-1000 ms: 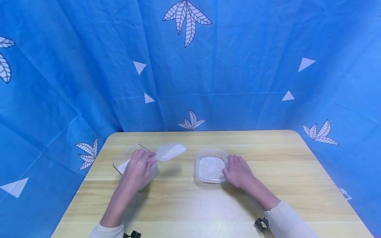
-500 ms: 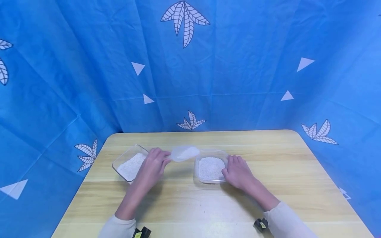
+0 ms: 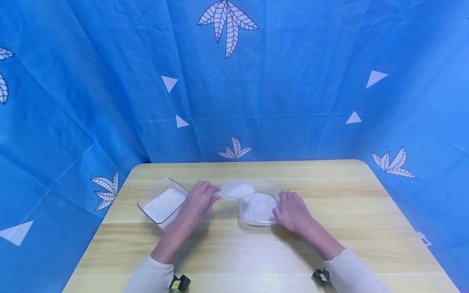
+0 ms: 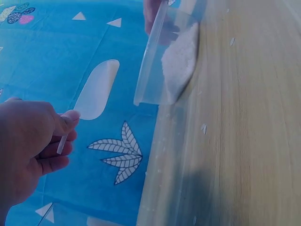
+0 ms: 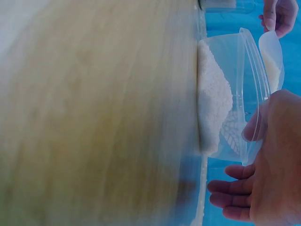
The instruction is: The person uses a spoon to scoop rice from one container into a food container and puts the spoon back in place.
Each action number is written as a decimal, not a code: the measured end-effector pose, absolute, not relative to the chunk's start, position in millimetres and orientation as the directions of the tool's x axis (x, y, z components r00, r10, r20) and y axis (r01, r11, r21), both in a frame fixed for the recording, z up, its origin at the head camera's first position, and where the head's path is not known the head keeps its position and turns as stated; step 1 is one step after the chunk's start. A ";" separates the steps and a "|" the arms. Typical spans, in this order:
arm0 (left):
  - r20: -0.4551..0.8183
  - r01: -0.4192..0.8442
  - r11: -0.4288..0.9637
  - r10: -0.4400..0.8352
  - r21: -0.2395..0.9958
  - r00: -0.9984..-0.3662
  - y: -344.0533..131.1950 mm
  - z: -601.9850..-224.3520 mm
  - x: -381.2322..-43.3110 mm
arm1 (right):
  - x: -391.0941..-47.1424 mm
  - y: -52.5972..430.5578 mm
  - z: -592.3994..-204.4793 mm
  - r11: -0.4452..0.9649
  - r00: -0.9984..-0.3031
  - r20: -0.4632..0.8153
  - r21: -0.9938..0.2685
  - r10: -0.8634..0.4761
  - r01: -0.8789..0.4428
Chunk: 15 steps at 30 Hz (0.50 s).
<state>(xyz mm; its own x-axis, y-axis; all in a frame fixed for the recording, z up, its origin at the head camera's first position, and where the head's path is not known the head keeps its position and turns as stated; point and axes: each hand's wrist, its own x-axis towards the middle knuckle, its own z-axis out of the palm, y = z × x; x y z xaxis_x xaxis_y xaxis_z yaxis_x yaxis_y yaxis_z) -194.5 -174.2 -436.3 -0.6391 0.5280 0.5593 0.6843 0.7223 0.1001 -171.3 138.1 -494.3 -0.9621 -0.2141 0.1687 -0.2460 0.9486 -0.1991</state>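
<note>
My left hand (image 3: 199,200) pinches the handle of a translucent white scoop (image 3: 236,190). White grains, like rice, lie in the scoop's bowl. Its tip reaches over the left rim of a clear plastic container (image 3: 259,223); in the right wrist view the scoop (image 5: 271,59) appears just above that rim. A heap of white grains (image 5: 212,96) covers the container's bottom. At the container's right side my right hand (image 3: 293,211) grips the wall, thumb (image 5: 254,127) over the rim and fingers outside.
A second clear container (image 3: 155,191), square-rimmed and holding more white grains, stands at the left behind my left forearm. A few loose grains (image 4: 203,128) lie on the wooden table (image 3: 329,183). Blue patterned cloth (image 3: 300,81) hangs behind the table and along its sides.
My left hand has carried the loaded scoop rightward from the left container to the edge of the right one. My right hand keeps its grip there without visible movement.
</note>
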 end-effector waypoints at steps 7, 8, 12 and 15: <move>0.554 0.696 0.716 0.556 0.060 -0.620 -164.8 -432.9 -196.3 | -170.9 137.2 -494.9 0.950 -0.963 0.164 -0.198 -0.212 -0.243; 0.552 0.695 0.717 0.559 0.055 -0.619 -163.7 -432.7 -196.7 | -170.6 137.0 -494.7 0.949 -0.963 0.163 -0.201 -0.213 -0.244; 0.534 0.705 0.708 0.588 0.022 -0.607 -159.5 -432.9 -199.3 | -170.3 136.5 -494.7 0.950 -0.964 0.160 -0.199 -0.212 -0.242; 0.523 0.722 0.692 0.619 -0.010 -0.586 -156.3 -434.0 -201.2 | -170.2 136.2 -495.0 0.952 -0.964 0.161 -0.192 -0.209 -0.239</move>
<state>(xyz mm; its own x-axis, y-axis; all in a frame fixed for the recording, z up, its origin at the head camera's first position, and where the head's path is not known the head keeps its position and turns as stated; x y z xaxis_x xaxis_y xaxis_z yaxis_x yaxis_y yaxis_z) -201.2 -156.3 -434.0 -0.5859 0.6189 0.5231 0.7218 0.6920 -0.0103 -170.2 136.2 -495.0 -0.9644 -0.2094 0.1613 -0.2388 0.9519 -0.1918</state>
